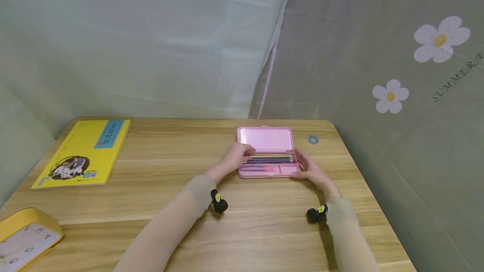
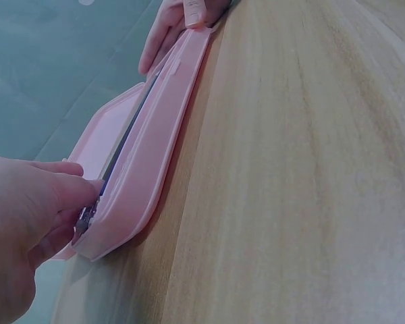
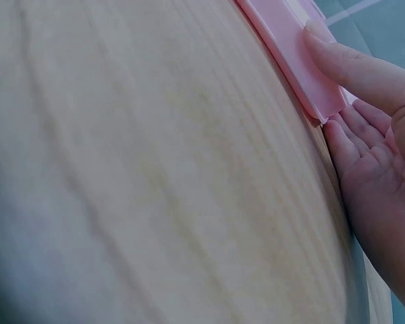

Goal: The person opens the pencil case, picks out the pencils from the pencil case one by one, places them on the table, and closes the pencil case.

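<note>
A pink pencil case (image 1: 258,175) lies on the table with its lid (image 1: 266,138) raised at the back. Several pencils (image 1: 272,160) fill its rear compartment; a pinkish pen (image 1: 259,168) lies in the front one. At the case's left end, my left hand (image 1: 235,156) has its fingers curled at the pencil ends, which show beside the fingertips in the left wrist view (image 2: 85,217). My right hand (image 1: 311,171) grips the right end of the case, thumb at the front corner and fingers along the side, as the right wrist view of the case (image 3: 304,67) also shows.
A blue ring (image 1: 313,139) lies behind and to the right of the case. On the table's left are a yellow book (image 1: 85,150) and, nearer, a yellow clock (image 1: 34,221) cut off by the frame. Curtains hang behind and to the right of the wooden table (image 1: 257,230).
</note>
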Demonstrator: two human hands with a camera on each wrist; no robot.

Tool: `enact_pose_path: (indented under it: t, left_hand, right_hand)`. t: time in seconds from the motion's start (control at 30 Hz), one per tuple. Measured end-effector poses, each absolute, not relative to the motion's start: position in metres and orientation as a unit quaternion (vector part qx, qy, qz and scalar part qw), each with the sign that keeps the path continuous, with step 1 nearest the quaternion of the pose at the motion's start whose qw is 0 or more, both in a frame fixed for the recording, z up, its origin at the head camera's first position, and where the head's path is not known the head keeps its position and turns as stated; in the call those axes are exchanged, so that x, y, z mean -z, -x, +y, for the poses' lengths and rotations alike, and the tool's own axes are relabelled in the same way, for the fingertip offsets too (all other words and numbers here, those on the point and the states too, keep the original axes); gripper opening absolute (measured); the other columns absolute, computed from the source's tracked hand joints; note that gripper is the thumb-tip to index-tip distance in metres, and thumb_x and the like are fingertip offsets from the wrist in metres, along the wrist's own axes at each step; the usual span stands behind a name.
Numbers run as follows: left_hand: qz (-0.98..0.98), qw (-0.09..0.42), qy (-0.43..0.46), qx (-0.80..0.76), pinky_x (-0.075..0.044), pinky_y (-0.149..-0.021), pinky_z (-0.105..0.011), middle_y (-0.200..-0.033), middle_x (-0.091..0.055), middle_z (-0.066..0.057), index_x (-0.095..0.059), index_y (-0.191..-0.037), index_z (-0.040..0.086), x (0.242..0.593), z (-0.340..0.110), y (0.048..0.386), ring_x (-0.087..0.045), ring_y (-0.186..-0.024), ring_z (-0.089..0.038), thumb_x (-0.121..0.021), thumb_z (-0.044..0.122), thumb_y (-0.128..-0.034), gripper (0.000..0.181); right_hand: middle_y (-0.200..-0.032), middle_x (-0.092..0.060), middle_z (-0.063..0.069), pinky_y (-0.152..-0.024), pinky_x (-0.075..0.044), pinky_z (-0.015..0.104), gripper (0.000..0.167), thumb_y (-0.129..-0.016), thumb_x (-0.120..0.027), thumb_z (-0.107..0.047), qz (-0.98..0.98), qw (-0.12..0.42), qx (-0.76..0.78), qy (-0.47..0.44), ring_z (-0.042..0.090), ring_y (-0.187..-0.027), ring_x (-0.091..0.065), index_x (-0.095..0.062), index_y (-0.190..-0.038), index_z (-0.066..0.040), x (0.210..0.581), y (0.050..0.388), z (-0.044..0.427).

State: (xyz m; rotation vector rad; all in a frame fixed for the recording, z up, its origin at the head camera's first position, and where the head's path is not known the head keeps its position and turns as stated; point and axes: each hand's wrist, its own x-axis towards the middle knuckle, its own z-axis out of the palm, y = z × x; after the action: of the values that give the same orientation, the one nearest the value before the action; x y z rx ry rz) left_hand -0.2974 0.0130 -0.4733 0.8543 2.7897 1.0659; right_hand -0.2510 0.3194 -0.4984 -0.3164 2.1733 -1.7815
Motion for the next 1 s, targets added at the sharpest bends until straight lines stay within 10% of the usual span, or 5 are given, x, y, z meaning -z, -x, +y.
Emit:
enact_pose_path:
  t: [1.0]
  left_hand:
    - [0.895, -0.026, -0.262, -0.36, -0.057, -0.089, -0.036, -0.097, -0.073, -0.01, -0.069, -0.114, -0.001, 0.458, 0.004, 0.284, -0.07, -0.096, -0.025, -0.068, 0.001, -0.0868, 0.028]
  right_hand:
    - [-0.163, -0.007, 0.021, -0.121, -0.014, 0.036, 0.099, -0.083, -0.071, 0.004, 0.768, 0.158, 0.612, 0.098, 0.035, -0.151, -0.006, -0.003, -0.156, 0.0, 0.496, 0.25, 0.319]
